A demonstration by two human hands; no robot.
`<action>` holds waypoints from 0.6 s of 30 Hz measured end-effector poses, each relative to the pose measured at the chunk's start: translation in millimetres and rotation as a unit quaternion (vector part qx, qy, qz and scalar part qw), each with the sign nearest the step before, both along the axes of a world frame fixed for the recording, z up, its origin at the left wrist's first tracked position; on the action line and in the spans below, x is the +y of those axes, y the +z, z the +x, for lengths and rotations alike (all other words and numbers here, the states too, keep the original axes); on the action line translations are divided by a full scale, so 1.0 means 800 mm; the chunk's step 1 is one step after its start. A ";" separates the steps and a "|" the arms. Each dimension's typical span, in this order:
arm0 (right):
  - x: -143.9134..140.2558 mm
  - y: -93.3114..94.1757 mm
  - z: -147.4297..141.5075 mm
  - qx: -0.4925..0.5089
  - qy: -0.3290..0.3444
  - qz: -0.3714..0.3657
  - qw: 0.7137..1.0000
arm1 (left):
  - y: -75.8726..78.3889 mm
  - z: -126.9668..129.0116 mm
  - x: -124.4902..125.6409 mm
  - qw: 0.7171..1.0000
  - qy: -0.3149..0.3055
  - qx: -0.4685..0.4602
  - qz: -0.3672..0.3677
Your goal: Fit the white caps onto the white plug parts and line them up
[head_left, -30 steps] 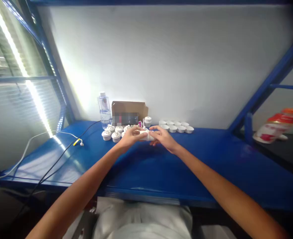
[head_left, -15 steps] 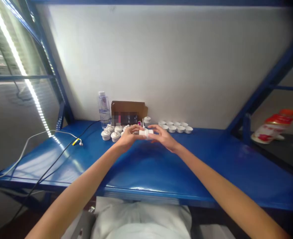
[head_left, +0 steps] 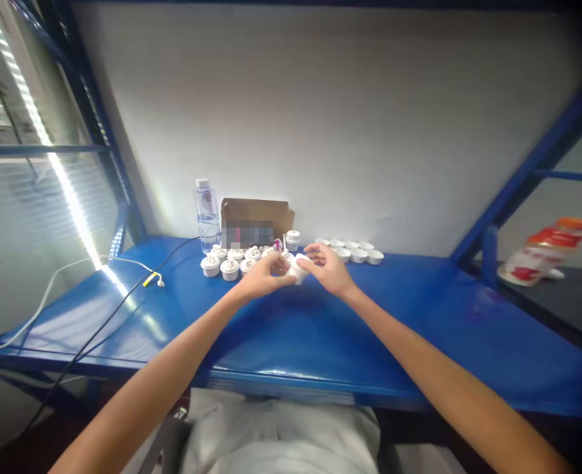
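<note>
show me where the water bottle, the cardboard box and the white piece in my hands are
water bottle [head_left: 207,220], head view, on its clear body.
cardboard box [head_left: 256,210], head view, on its back flap.
white piece [head_left: 299,268], head view, on its side between both hands.

no writing can be read anywhere. the front of the cardboard box is blurred out, and the red-and-orange printing on the bag, far right of the box, is too small to make out.

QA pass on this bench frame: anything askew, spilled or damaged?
Nothing stands out. Both hands, left hand and right hand, hold one small white part above the blue bench. The white pieces and cups sit upright in groups; the bottle stands upright.
</note>
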State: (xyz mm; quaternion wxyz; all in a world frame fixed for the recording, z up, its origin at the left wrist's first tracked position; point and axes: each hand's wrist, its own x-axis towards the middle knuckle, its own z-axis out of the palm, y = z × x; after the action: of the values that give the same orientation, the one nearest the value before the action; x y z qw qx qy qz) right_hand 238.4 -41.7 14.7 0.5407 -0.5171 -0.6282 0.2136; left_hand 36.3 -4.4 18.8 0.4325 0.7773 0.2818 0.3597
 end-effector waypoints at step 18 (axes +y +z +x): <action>0.039 -0.048 0.039 -0.318 -0.001 0.009 0.948 | 0.005 -0.011 0.005 0.949 0.098 0.140 0.266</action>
State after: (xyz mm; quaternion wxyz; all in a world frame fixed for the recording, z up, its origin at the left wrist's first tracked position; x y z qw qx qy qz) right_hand 269.6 -10.7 -23.8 0.3173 -0.5544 -0.7687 0.0318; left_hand 27.1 -0.2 22.9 0.1292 0.8754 0.3083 0.3493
